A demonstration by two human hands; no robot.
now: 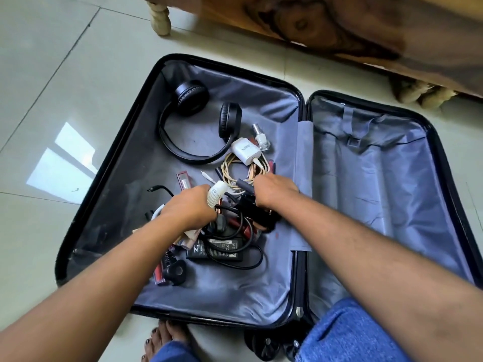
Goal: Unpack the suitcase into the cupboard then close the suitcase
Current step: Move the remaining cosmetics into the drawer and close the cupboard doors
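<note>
A: Nearest stuff first, quick. One bare foot (pixel 167 335) on the tiled floor (pixel 52 74), blue jeans at the knee (pixel 347 333). Two suitcase wheels (pixel 266 346) at the bottom edge.

B: Suitcase?

A: One suitcase (pixel 235 296), lying flat open on the floor, two halves, grey lining. Right half holds nothing loose. All items sit in the left half.

B: Hands?

A: Two. Left hand (pixel 189 207) has its fingers curled around one small white bottle (pixel 215 195). Right hand (pixel 274 190) is curled too, gripping a black cable bundle (pixel 258 212); exactly which cable, can't tell.

B: Count the rest, go on.

A: One black power adapter (pixel 222 248) with its cord looped over it, just under the hands. One small black round thing (pixel 176 270) near the front, beside a red tube (pixel 159 275). Several thin red and copper-coloured sticks under the hands, count unclear. Beyond the hands: one white charger plug (pixel 245 151) on one coiled beige cable (pixel 235 168), one small clear bottle (pixel 261 138) touching the plug. Farthest in: one pair of black headphones (pixel 193 121).

B: Behind the case?

A: Wooden furniture (pixel 339 35), two pale turned legs visible.
</note>
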